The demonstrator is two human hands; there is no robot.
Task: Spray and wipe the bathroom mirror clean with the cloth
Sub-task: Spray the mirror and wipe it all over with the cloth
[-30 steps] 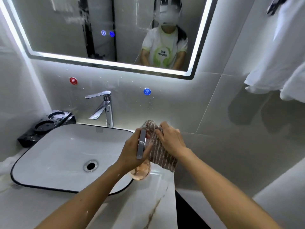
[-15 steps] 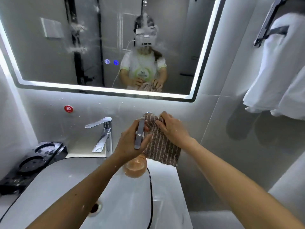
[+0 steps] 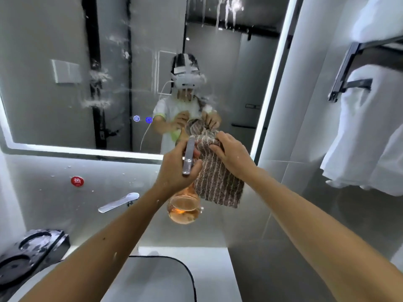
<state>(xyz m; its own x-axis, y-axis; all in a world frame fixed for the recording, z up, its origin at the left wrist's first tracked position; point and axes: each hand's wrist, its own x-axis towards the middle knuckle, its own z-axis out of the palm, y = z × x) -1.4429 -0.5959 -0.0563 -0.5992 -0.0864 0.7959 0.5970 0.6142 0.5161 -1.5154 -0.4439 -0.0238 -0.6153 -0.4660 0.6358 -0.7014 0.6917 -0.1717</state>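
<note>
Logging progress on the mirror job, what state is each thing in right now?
Mirror: splashed, white streaks running down, edge light on.
Bottle: gripped by left hand, part full of orange liquid.
Cloth: top gripped by right hand, rest hanging.
Towel: hanging on rack.

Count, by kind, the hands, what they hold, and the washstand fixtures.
hands: 2 (left hand, right hand)
spray bottle: 1
striped cloth: 1
mirror: 1
faucet: 1
basin: 1
Total: 7
</note>
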